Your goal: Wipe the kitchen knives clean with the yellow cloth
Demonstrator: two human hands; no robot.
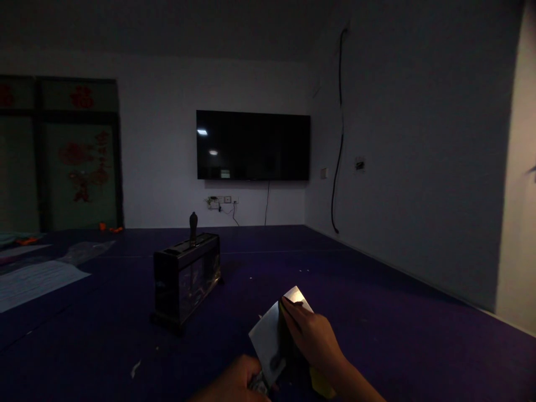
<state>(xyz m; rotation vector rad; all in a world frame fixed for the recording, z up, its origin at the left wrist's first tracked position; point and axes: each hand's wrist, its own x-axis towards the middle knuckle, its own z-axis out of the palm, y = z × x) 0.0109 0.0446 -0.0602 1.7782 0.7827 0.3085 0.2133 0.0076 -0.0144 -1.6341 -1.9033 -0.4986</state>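
Gripping the near end of the shiny, flat, blade-like metal plate (264,333), your left hand (239,381) is curled tight; hold it steady so the plate doesn't twist. Your right hand (313,339) lies over the plate's right side, fingers together, with a yellow, cloth-like piece (321,384) beneath; whether the thumb pinches from behind, you cannot tell. To rub well, spread even pressure and stay off the edges, which may be sharp. The plate is tilted above the dark purple surface (397,335), well clear of the black, clear-sided box (166,287) with the dark upright handle (193,225).
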